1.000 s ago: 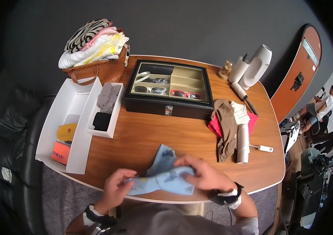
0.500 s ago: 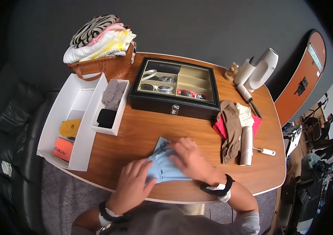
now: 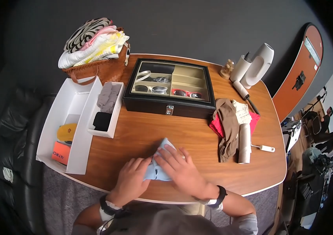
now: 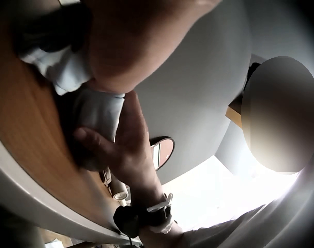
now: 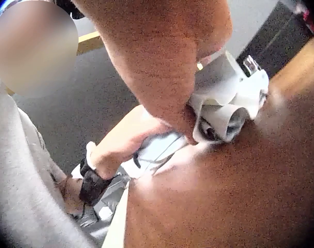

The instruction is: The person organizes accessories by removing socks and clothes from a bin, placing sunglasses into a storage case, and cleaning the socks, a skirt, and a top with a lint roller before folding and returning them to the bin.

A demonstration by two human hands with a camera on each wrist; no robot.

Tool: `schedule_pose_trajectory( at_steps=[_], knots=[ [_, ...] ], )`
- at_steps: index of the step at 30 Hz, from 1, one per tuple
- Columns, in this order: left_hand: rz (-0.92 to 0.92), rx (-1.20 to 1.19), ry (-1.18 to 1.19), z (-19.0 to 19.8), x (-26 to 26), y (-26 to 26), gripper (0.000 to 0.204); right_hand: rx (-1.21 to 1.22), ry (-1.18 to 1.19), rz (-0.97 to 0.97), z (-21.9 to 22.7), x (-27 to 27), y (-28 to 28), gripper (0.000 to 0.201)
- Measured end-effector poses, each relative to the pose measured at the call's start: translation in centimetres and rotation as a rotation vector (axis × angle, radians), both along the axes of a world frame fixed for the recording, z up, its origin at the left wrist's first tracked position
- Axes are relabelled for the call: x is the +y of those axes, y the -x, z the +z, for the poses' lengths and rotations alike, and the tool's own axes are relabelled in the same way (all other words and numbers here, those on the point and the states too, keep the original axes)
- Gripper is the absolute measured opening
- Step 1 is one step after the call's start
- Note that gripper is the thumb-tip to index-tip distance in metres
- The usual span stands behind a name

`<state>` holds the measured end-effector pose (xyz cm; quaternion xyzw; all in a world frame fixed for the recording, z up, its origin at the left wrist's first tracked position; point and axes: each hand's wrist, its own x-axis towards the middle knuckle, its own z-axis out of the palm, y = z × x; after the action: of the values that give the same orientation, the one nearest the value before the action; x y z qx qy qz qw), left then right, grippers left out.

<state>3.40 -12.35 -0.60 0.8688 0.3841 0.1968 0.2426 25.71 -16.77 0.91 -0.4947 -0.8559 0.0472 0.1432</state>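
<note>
A light blue patterned cloth (image 3: 155,172) lies bunched and folded at the table's near edge, between the two hands. My left hand (image 3: 131,180) rests against its left side with the fingers extended. From the right, my right hand (image 3: 184,174) lies over the cloth, fingers spread and pressing on it. In the left wrist view the right hand (image 4: 127,155) has its thumb on the near face of the pale cloth (image 4: 97,113). The right wrist view shows folds of the cloth (image 5: 226,121) beside the right hand (image 5: 157,67).
A black glasses case (image 3: 169,88) stands at the back centre. Left are white boxes (image 3: 81,145) with folded items and a brown basket (image 3: 107,70) of cloths. On the right lie brown cloth (image 3: 227,133), a lint roller (image 3: 244,143) and a white dryer-like device (image 3: 261,64).
The blue cloth, earlier spread between the hands, is now smaller and more folded. Both hands have moved in close around it, the right hand coming down onto it.
</note>
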Motion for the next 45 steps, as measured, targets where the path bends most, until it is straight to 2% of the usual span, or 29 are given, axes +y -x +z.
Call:
schedule_pose_trajectory(
  at_steps=[2,5,8,9,12,16,19,20,22,23,25,26,27,30,34,36,37,40,41,44,45],
  knots=[
    [0.000,-0.110,0.029,0.9,0.2,0.0,0.060,0.057,0.024,0.024,0.8,0.8,-0.3,0.088],
    [0.070,-0.405,0.112,0.5,0.5,0.1,0.065,0.402,0.308,-0.032,1.9,1.2,0.1,0.085],
    [0.231,-0.784,0.197,0.3,0.0,-1.5,0.062,0.735,0.270,-0.003,2.8,0.7,2.5,0.080],
    [0.237,-0.867,0.243,0.2,0.0,-1.7,0.060,0.734,0.193,0.047,2.5,0.8,3.2,0.082],
    [0.101,-1.420,0.698,0.1,0.3,-2.7,0.064,0.675,0.094,0.005,1.5,1.1,5.4,0.088],
    [0.014,-1.439,0.851,1.2,0.6,-1.4,0.075,0.646,0.079,0.009,1.1,1.7,6.3,0.092],
    [-0.001,-1.480,0.928,0.7,0.6,0.0,0.081,0.636,0.125,0.087,2.2,2.6,6.6,0.094],
    [-0.032,-1.483,0.917,0.8,0.7,0.4,0.084,0.564,0.125,0.094,2.4,3.0,6.7,0.096],
    [0.015,-1.454,0.892,1.1,1.0,1.7,0.074,0.417,0.116,0.096,3.1,4.0,6.8,0.098],
    [0.095,-1.333,0.888,1.7,1.4,2.8,0.073,0.347,0.052,0.092,4.5,4.5,7.4,0.092],
    [0.248,-1.091,0.883,4.2,3.0,5.8,0.071,0.199,-0.148,0.153,4.5,6.8,8.7,0.083],
    [0.333,-1.122,0.815,5.4,3.9,6.6,0.064,0.127,-0.251,0.178,4.5,8.2,9.4,0.079],
    [0.311,-1.165,0.824,6.5,5.0,7.9,0.062,0.103,-0.366,0.215,4.7,9.7,10.4,0.071],
    [0.309,-1.226,0.758,8.3,9.2,12.3,0.057,0.163,-0.471,0.278,6.8,13.9,13.7,0.079],
    [0.307,-1.271,0.689,10.0,16.2,17.5,0.049,0.399,-0.280,0.292,8.4,20.1,18.5,0.087],
    [0.336,-1.249,0.769,9.7,19.9,19.9,0.045,0.483,-0.179,0.306,7.9,23.5,20.6,0.090],
    [0.350,-1.237,0.810,9.1,21.3,20.8,0.044,0.492,-0.280,0.310,7.4,25.1,21.6,0.086],
    [0.512,-1.123,0.824,6.8,24.6,22.5,0.036,0.350,-0.350,0.312,6.1,28.4,23.8,0.083],
    [0.498,-1.133,0.842,4.7,26.5,23.8,0.035,0.285,-0.372,0.299,5.3,29.4,24.6,0.076],
    [0.612,-0.899,0.684,1.8,29.2,25.0,0.035,0.101,-0.176,0.273,3.7,31.1,25.8,0.077],
    [0.576,-0.648,0.516,0.3,29.6,25.4,0.038,0.007,-0.040,0.276,2.9,31.6,26.0,0.068]
  ],
)
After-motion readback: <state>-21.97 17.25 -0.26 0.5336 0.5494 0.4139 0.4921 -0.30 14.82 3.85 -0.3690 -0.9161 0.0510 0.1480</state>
